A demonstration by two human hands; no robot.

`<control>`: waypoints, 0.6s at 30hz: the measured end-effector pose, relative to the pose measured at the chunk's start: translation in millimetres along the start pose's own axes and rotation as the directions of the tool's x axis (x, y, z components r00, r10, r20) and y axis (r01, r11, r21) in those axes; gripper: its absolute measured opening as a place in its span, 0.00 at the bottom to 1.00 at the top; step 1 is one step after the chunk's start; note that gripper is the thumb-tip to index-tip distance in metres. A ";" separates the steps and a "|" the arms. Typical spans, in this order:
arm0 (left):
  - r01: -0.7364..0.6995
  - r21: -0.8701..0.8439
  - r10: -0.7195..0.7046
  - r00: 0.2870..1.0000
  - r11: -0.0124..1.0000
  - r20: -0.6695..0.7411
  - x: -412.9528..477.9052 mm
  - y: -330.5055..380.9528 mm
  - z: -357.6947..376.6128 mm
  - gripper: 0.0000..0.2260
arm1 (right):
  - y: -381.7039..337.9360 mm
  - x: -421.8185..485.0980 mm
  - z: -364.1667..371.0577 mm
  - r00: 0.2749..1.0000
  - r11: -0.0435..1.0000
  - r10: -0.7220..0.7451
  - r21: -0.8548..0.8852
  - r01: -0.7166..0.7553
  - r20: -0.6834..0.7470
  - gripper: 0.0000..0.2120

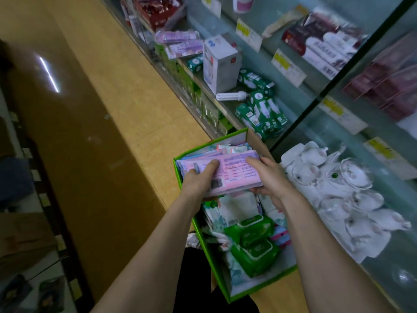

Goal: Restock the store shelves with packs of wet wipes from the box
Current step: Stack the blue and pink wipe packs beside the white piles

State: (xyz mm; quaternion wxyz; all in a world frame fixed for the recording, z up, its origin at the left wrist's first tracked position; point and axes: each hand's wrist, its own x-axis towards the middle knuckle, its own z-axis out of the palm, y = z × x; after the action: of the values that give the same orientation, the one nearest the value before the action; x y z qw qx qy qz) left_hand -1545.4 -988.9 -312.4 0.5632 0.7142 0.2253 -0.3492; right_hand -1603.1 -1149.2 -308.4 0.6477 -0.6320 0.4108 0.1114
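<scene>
A green-edged cardboard box (237,137) stands on the floor below me, filled with several wet wipe packs. Green packs (252,231) lie near its close end and pale ones in the middle. Above the box's far end I hold a pink wet wipe pack (234,175) with its barcode side up. My left hand (198,179) grips its left end, thumb on top. My right hand (268,177) grips its right end, fingers underneath. The glass shelves (300,102) rise to the right of the box.
On the shelves lie green bulb boxes (264,114), a white box (220,64), a loose white bulb (232,96), purple packs (180,42) and white packaged goods (338,195). Yellow price tags (286,64) line the shelf edges. Tan floor lies to the left.
</scene>
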 end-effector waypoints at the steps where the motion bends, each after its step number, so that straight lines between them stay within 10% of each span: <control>1: -0.022 0.014 0.022 1.000 1.000 -0.020 -8.1 6.5 0.6 0.24 | -4.1 -6.9 -1.8 1.000 1.000 -0.015 0.017 0.015 0.006 0.16; 18: -0.186 0.128 0.179 0.982 0.974 0.064 -143.2 98.6 -16.4 0.19 | -109.6 -123.1 -38.9 0.941 0.926 -0.314 -0.179 0.333 0.128 0.11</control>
State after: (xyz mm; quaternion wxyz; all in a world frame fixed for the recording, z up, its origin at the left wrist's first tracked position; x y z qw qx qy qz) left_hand -1564.6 -988.9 -138.7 0.5498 0.7585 0.1202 -0.3286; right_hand -1624.1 -1157.8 -140.5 0.6103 -0.7461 0.2558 0.0738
